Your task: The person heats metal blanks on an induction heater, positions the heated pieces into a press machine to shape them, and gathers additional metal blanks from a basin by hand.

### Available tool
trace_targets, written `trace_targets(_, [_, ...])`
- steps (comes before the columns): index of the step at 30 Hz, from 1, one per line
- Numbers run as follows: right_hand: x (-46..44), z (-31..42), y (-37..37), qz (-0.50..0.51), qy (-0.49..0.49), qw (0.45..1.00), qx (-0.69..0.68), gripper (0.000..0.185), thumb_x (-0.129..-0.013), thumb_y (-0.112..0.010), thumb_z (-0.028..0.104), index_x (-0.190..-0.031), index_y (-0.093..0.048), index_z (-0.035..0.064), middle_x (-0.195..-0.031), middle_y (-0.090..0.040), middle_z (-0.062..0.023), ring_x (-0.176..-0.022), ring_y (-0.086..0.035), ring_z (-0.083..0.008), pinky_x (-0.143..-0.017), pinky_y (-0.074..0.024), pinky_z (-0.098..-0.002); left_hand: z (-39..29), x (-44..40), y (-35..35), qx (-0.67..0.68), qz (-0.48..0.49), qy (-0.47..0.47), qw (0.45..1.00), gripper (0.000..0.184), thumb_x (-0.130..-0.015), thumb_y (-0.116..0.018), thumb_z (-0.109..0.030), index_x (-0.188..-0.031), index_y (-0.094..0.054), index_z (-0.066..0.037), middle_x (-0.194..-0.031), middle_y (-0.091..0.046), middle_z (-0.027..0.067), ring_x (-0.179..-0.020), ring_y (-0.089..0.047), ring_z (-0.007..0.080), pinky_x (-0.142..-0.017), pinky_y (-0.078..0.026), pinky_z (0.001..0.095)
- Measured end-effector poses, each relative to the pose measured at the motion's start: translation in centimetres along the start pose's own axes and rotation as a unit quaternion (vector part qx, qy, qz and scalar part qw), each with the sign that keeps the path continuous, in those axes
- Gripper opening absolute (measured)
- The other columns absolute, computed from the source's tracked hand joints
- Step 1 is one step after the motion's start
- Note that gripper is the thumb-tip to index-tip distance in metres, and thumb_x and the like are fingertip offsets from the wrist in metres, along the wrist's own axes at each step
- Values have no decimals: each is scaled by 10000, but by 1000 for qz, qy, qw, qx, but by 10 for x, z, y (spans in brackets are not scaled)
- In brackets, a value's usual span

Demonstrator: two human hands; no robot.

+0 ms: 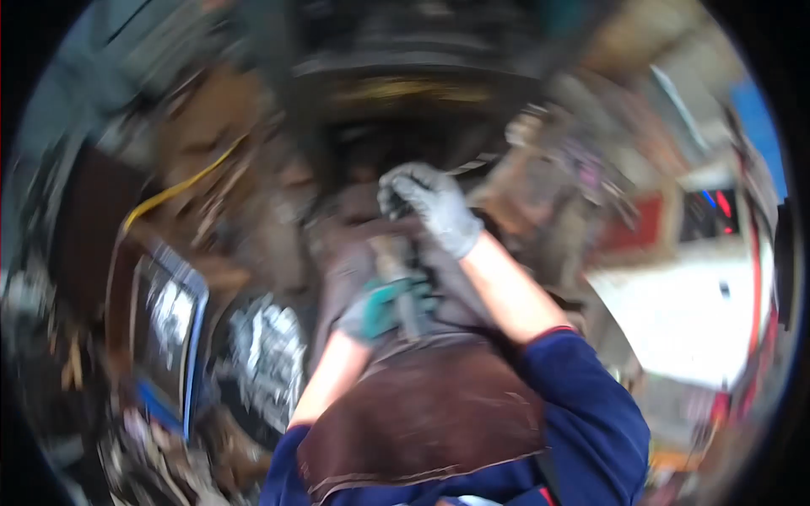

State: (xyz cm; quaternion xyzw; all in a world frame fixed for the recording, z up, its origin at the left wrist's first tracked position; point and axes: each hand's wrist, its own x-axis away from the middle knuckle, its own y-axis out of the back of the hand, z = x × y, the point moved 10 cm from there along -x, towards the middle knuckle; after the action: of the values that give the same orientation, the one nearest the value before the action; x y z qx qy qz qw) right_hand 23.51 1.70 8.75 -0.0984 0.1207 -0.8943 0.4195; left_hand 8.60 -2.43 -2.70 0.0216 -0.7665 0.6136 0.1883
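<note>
Steadying, probably, a grey tool (pixel 412 317) (badly blurred), the left hand (pixel 376 310) wraps fingers round it; at one o'clock, right hand (pixel 432 206) curls, contents unclear.

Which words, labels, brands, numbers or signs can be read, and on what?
None can be read.
Dark panel at right: red and blue marks, too blurred to read.
White surface below it: one small dark mark, too small or blurred to read.
Grey object in the left hand: no legible lettering.
</note>
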Motion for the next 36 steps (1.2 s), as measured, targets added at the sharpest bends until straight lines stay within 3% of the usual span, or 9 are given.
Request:
trace_targets(3, [80, -78, 180, -284, -93, 905, -302, 144, -909, -600, 249, -806, -580, 150, -646, -542, 38, -524, -498, -81, -483, -426, -195, 2, -10, 12, -64, -33, -13, 997, 287, -934, -525, -74, -1217, -502, -33, -1013, -606, 126, -877, -639, 277, -807, -561, 444])
trace_targets(5, [143, -97, 278, -413, -32, 818, -399, 266, -928, -579, 373, -760, -552, 169, -566, -486, 75, -447, -450, -72, -383, -346, -177, 4, -11, 11, -98, -69, -37, 992, 330, -938, -533, -89, -1259, -471, -49, -1010, -583, 69, -747, -584, 175, -714, -557, 390])
trace_targets(8, [175, -54, 349, -530, 20, 805, -264, 541, -929, -402, 620, -801, -596, 132, -599, -532, 42, -456, -447, -66, -398, -333, -188, -3, -14, -2, -109, -17, -58, 992, 357, -937, -533, -75, -1284, -449, -77, -1008, -588, 64, -729, -574, 163, -659, -537, 355])
trace_targets(9, [179, -20, 349, -573, 60, 795, -189, 446, -953, -472, 502, -852, -620, 93, -617, -550, 12, -457, -454, -78, -407, -334, -198, -3, -16, -3, -113, -18, -58, 992, 357, -937, -533, -75, -1284, -449, -77, -1008, -588, 64, -729, -574, 163, -659, -537, 355])
trace_targets(13, [176, 2, 371, -574, 45, 813, -83, 164, -928, -558, 190, -882, -630, 50, -630, -536, 7, -494, -459, -99, -459, -366, -220, 3, -18, -1, -131, -49, -49, 989, 358, -936, -538, -79, -1283, -450, -82, -1008, -588, 65, -731, -574, 162, -642, -525, 347])
trace_targets(18, [195, 7, 291, -486, 64, 865, -112, 139, -921, -545, 180, -885, -648, 93, -530, -460, 51, -384, -355, -65, -358, -238, -216, -4, -13, -8, -119, -51, -53, 990, 388, -921, -541, -58, -1293, -431, -77, -1040, -582, 94, -777, -588, 194, -696, -539, 374])
trace_targets(25, [5, 120, 124, -181, 111, 977, 28, 251, -942, -477, 170, -1073, -618, 8, -620, -457, 2, -462, -382, -78, -409, -250, -214, -6, -12, -13, -86, -7, -45, 995, 395, -914, -523, -13, -1297, -430, -46, -1095, -588, 107, -885, -603, 220, -765, -560, 378])
trace_targets(29, [-97, 138, 94, -237, 90, 966, 55, 136, -874, -567, 159, -848, -634, 43, -626, -521, -10, -487, -440, -107, -438, -309, -242, -10, -10, -10, -94, -20, -59, 994, 398, -920, -511, -12, -1306, -427, -57, -1098, -592, 104, -885, -601, 210, -778, -561, 379])
trace_targets(36, [-173, 127, 111, -238, -4, 971, -3, 154, -903, -526, 160, -800, -588, 64, -584, -484, -6, -457, -415, -136, -416, -323, -274, -14, -7, -12, -56, -1, -57, 997, 391, -916, -520, -33, -1299, -445, -54, -1109, -594, 108, -904, -610, 220, -798, -558, 382])
